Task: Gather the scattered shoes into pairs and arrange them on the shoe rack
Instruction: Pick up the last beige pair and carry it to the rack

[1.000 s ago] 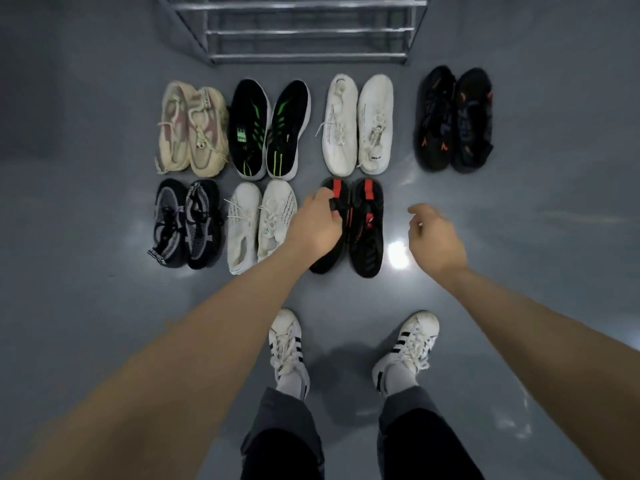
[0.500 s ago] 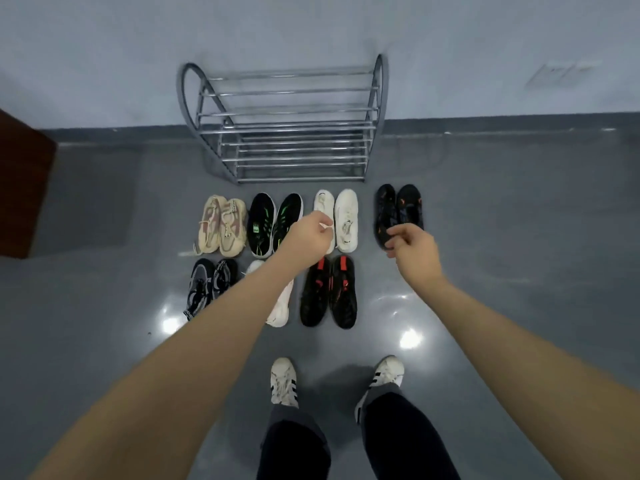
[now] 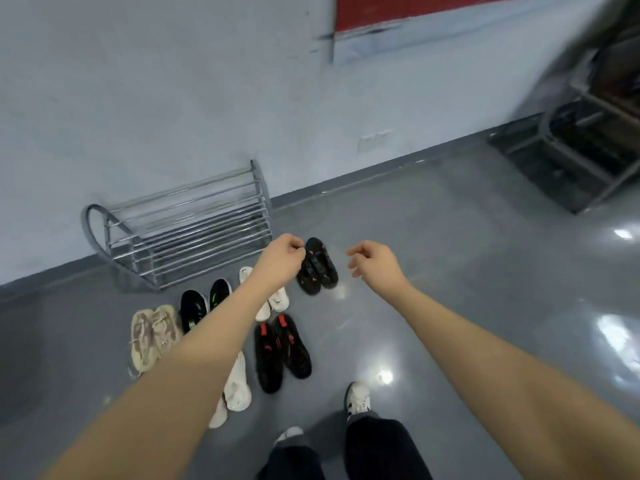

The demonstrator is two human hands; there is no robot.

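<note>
From the head view, both bare arms reach forward over a grey glossy floor [image 3: 467, 258] with bright light glare on its right side. The left hand [image 3: 282, 259] has its fingers curled in and grasps nothing; the right hand [image 3: 375, 261] hangs with loosely curled fingers, also grasping nothing. Below them the shoes lie in pairs on the floor: a black pair with orange marks [image 3: 317, 266] sits between the two hands, nearest the open floor to the right; a black pair with red tabs [image 3: 280, 353] lies closer to the person; a white pair [image 3: 277, 299] and another white pair [image 3: 237, 386] are partly hidden by the left forearm, as is a black pair with green stripes [image 3: 194, 308]; a beige pair [image 3: 152, 332] lies furthest left. The metal shoe rack [image 3: 180, 225] stands against the pale wall [image 3: 173, 81] behind the shoes, its bars bare, its front edge just beyond the far row. To the right, the floor is open up to a dark metal frame [image 3: 588, 147] in the far corner, too blurred to make out. A white socket plate [image 3: 374, 138] sits low on the wall, and a red panel [image 3: 415, 8] hangs above. The person's white shoes with dark stripes [image 3: 358, 398] stand at the lower edge. No writing is readable.
</note>
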